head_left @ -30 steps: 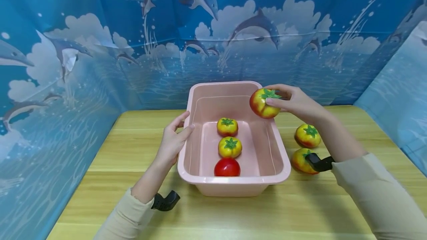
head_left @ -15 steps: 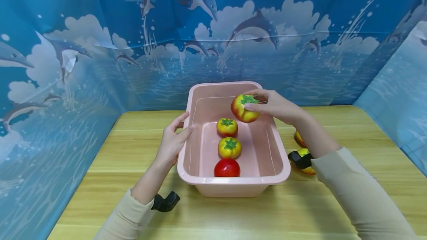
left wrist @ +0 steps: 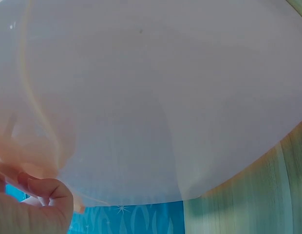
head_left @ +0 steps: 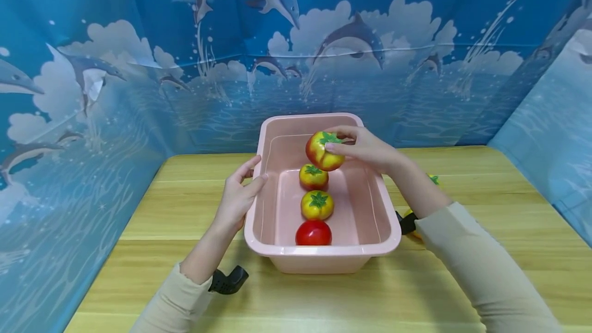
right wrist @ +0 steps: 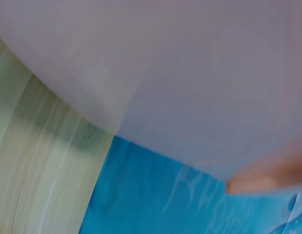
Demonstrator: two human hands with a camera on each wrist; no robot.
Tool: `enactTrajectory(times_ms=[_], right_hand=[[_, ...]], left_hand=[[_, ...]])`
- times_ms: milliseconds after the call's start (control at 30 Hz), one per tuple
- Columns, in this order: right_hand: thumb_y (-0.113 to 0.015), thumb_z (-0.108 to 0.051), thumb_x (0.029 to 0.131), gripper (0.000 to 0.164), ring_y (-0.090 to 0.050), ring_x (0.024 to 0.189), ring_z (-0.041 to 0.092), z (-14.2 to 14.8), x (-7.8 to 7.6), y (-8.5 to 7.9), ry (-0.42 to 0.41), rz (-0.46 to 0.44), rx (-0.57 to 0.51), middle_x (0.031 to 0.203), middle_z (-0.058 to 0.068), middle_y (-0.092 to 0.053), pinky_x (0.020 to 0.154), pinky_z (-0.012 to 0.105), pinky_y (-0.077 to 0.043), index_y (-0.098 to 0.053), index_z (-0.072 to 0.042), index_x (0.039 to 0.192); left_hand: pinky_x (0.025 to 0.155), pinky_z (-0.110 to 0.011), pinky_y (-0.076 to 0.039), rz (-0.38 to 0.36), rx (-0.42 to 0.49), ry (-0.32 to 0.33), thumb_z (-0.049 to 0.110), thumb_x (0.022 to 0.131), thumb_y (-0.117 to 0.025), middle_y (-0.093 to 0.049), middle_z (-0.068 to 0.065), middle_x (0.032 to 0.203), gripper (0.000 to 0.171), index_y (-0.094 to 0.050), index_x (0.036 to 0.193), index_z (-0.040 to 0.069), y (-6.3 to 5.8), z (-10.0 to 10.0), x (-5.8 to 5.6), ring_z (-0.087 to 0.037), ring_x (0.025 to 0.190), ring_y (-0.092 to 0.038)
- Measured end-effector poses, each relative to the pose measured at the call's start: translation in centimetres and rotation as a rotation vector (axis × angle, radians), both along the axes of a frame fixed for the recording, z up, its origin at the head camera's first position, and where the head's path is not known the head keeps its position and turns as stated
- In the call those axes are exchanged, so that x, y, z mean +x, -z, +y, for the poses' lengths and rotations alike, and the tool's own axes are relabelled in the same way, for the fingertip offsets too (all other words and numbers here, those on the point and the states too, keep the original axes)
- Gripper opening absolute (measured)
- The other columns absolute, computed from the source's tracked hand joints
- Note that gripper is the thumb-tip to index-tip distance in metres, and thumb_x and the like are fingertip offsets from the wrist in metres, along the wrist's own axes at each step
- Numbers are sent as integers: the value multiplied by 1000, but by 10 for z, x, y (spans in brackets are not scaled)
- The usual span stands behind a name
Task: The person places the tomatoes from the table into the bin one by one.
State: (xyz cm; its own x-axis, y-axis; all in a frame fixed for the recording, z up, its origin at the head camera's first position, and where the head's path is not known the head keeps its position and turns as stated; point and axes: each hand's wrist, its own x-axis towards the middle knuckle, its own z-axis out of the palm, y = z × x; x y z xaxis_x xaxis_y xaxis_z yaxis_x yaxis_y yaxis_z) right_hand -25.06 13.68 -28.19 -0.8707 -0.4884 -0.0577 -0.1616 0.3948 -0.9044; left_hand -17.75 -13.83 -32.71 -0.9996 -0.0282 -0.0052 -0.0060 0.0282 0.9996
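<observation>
In the head view, my right hand (head_left: 363,149) holds a yellow-and-red toy tomato (head_left: 322,154) with a green leafy top, thumb on the near side. It hangs above the inside of a pink plastic basin (head_left: 324,251). Below it in the basin, a yellow tomato (head_left: 313,178), another yellow tomato (head_left: 317,205) and a red tomato (head_left: 313,233) form a row. My left hand (head_left: 240,194) grips the basin's left rim, thumb on top; the left wrist view shows that hand (left wrist: 39,204) at the basin's edge. In the right wrist view, the basin wall hides the held tomato.
Right of the basin, one yellow tomato (head_left: 433,179) and another (head_left: 409,213) lie on the wooden table (head_left: 185,204), mostly covered by my right arm. A blue dolphin-print curtain (head_left: 222,96) encloses the table's back and sides. A black wrist mount (head_left: 228,280) sits on my left wrist.
My right hand has carried the held tomato leftward from the basin's right rim to above the row. The left hand stays on the rim, and the basin has not moved.
</observation>
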Motion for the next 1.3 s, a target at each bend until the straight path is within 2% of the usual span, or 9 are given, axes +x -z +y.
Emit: enactTrajectory(times_ms=[200, 633, 767, 1000, 1100, 1300], right_hand=[[-63, -32, 88, 54, -47, 110, 31, -14, 0, 6, -41, -5, 9, 126, 13, -48, 79, 33, -53, -47, -9, 135], [-65, -27, 87, 49, -55, 98, 26, -23, 1, 10, -105, 39, 22, 113, 12, -56, 74, 33, -55, -53, -6, 130], [-64, -26, 88, 49, -57, 99, 26, -22, 1, 11, -159, 57, 44, 112, 12, -58, 78, 35, -55, -51, -5, 131], [-60, -22, 91, 48, -56, 110, 28, -21, 0, 12, -281, 119, 113, 126, 16, -55, 87, 37, -51, -48, -1, 133], [-60, -20, 91, 46, -56, 111, 29, -20, 1, 12, -276, 150, 94, 126, 17, -55, 88, 39, -51, -49, 0, 132], [-63, -20, 90, 46, -53, 114, 27, -8, 9, 7, -151, 131, -38, 127, 10, -55, 90, 38, -50, -52, -7, 132]], left_hand=[[78, -44, -54, 4, 5, 1, 6, 90, -59, -45, -14, 102, 50, -46, 138, 12, 0, 1, 0, -20, 77, -64], [79, -45, -54, 16, -9, 0, 7, 90, -58, -46, -15, 102, 50, -45, 138, 12, 0, -1, 0, -19, 77, -64], [80, -46, -53, 19, -5, 7, 8, 91, -58, -46, -15, 102, 50, -45, 138, 11, 1, -1, 0, -18, 77, -64], [80, -45, -54, 18, -4, 4, 7, 91, -59, -45, -15, 102, 50, -45, 138, 12, 1, 0, 0, -18, 77, -64], [80, -45, -53, 18, 7, 2, 7, 90, -59, -45, -15, 102, 49, -46, 138, 11, 1, 0, 0, -21, 80, -64], [81, -47, -52, 6, 9, 5, 7, 91, -58, -46, -15, 104, 49, -45, 138, 13, 0, 0, 2, -23, 86, -63]])
